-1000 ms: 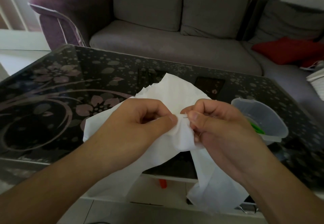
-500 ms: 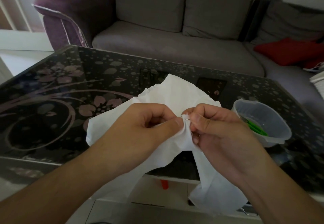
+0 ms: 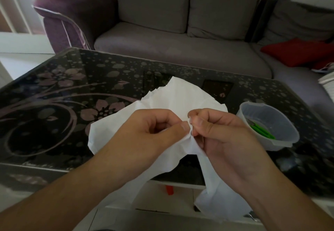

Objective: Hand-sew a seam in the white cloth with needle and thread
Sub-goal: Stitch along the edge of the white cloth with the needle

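Hands, left (image 3: 153,131) & right (image 3: 220,131), both pinch white cloth (image 3: 180,98); no legible writing.

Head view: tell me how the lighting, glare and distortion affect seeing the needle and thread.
Head view: dim, flat light from the window at upper left; the glossy table mirrors pale patches; wide-angle bending curves the sofa and table edges. The cloth is the brightest thing, losing fold detail. Where the left hand and right hand pinch it, needle and thread are too small to make out.
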`<move>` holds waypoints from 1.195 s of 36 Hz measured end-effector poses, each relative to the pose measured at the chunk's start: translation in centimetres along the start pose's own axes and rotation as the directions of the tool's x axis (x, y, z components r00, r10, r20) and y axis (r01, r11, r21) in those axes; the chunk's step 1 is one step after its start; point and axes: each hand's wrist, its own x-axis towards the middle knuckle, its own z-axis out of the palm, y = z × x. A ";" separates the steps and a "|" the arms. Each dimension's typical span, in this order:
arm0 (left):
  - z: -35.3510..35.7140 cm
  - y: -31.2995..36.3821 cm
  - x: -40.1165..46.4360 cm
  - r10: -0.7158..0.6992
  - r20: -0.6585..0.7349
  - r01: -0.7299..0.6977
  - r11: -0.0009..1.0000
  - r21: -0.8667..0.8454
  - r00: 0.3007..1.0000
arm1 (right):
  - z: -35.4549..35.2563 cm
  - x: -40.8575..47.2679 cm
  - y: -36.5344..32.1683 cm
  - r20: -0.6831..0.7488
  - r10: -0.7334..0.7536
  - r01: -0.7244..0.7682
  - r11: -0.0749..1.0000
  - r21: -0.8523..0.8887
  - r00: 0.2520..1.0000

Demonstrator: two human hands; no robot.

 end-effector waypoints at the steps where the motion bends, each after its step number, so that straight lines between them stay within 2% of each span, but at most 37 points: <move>1: 0.0 0.0 0.0 -0.004 0.002 0.004 1.000 -0.004 1.000 | 0.0 0.0 0.1 -0.005 -0.003 0.003 1.000 -0.011 1.000; 5: 0.0 -0.2 0.0 -0.002 0.003 0.002 1.000 0.015 1.000 | -0.1 -0.1 0.3 -0.033 -0.011 0.007 0.993 -0.117 0.999; 10: -0.3 0.0 0.0 0.007 -0.017 -0.008 1.000 -0.022 1.000 | -0.4 -0.4 -0.7 -0.069 -0.067 0.036 0.926 -0.375 0.995; 13: -0.5 0.1 0.0 0.026 -0.031 -0.028 0.998 -0.062 0.999 | -0.9 -0.4 -1.2 -0.066 -0.043 0.014 0.924 -0.382 0.997; 17: -0.6 0.3 0.1 0.020 -0.037 -0.022 0.998 -0.051 0.999 | -1.3 -0.3 -1.5 -0.066 -0.047 0.005 0.851 -0.525 0.997; 21: -0.8 0.4 0.3 0.013 -0.037 -0.015 0.999 -0.044 0.999 | -1.0 -0.3 -2.3 -0.083 -0.068 0.007 0.813 -0.582 0.994; 25: -0.8 0.6 0.3 0.003 -0.025 -0.005 0.997 -0.081 1.000 | -1.0 -0.3 -2.3 -0.112 -0.083 0.002 0.811 -0.585 0.990; 34: -0.3 0.9 -0.1 -0.006 0.032 0.010 0.992 -0.124 0.999 | -1.2 -0.3 -1.7 -0.124 0.008 -0.057 0.918 -0.392 0.992; 43: 0.1 0.9 0.0 -0.011 0.020 0.012 0.999 -0.053 1.000 | -0.8 -0.4 -2.1 -0.085 -0.057 0.005 0.854 -0.520 0.995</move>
